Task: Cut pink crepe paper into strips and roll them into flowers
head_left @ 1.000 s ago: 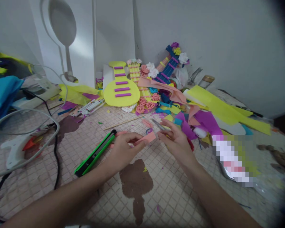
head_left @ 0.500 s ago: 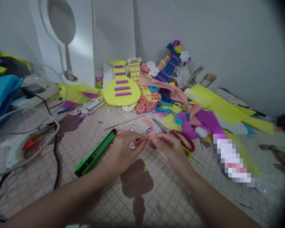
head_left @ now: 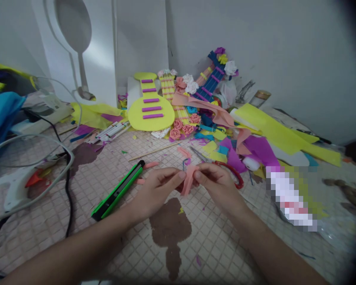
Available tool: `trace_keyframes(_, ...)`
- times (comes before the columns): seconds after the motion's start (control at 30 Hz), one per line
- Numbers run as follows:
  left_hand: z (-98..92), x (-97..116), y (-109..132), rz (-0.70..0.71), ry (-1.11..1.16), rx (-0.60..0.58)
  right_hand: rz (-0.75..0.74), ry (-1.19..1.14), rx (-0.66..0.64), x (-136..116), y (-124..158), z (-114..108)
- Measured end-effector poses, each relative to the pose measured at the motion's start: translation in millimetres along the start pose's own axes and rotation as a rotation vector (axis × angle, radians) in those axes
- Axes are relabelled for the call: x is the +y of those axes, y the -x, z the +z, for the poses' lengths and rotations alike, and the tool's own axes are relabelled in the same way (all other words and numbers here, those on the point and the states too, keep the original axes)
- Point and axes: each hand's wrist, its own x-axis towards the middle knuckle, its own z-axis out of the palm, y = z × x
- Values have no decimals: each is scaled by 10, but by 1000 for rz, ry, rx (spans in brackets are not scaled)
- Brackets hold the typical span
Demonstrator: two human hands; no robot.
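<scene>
Between both hands is a small strip of pink crepe paper (head_left: pixel 190 180), hanging down toward the table. My left hand (head_left: pixel 161 186) pinches its left side with thumb and fingers. On the other side my right hand (head_left: pixel 215 180) pinches the strip with its thumb near the top. Red-handled scissors (head_left: pixel 234 174) lie just beyond my right hand, partly hidden by it. Left of my left hand rests a green and black box cutter (head_left: pixel 118 192). Small pink scraps (head_left: pixel 151 164) lie close to the cutter's tip.
A yellow guitar-shaped cutout (head_left: pixel 151 113) with purple strips leans at the back, beside paper roses (head_left: pixel 182 128). A hot glue gun (head_left: pixel 17 188) and cables lie at left. Yellow crepe paper (head_left: pixel 279 132) spreads at right. A wooden stick (head_left: pixel 154 151) lies beyond my hands.
My left hand has turned and shifted its pinch, and the white-pink bit at its fingers is out of sight. The pink strip now hangs downward between both hands.
</scene>
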Motion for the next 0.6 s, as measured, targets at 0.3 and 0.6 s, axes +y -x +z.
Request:
trace_keyframes(0.3, 35, 111, 17, -1, 94, -14, 31, -112, -55, 34, 3, 19)
trace_keyframes(0.6, 43, 28, 10, -82, 148, -11, -33, 44, -9, -15, 7, 23)
